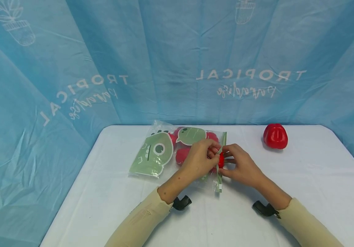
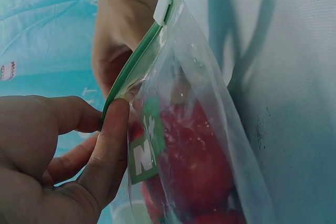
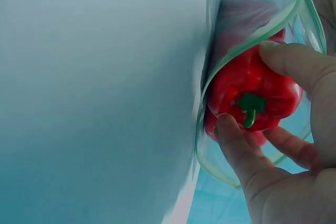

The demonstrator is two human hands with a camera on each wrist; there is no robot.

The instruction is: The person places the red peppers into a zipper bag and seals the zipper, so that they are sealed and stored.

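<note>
Between both hands [image 1: 199,158] [image 1: 244,168], at the bag mouth [image 1: 224,138]; a red pepper [image 3: 265,85]

One bag [image 1: 152,154], two hands [image 1: 199,157] [image 1: 243,167], and seemingly at least five red peppers [image 1: 275,136].

Head view faces forward-down; close wrist views share the bag [image 1: 164,154].

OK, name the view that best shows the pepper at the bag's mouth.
Right wrist: the pepper faces the camera, green stem visible, right hand gripping it. The head view shows only a red part of it; the left wrist view shows red shapes through the bag, none identifiable as it.
</note>
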